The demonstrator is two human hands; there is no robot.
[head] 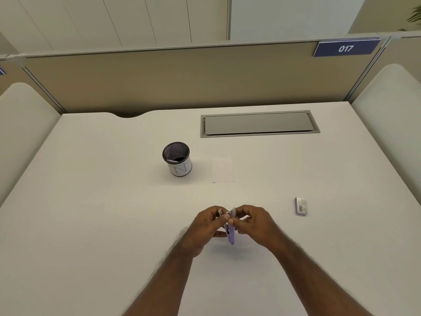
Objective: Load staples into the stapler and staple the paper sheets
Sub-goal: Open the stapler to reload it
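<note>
Your left hand (206, 226) grips the small lilac plastic stapler (230, 234) upright above the desk while your right hand (250, 222) pinches its top end (probably to feed staples in).

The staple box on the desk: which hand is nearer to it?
Right. The right hand is left of the staple box, with bare desk between; the left hand is farther left, beyond the stapler.
</note>
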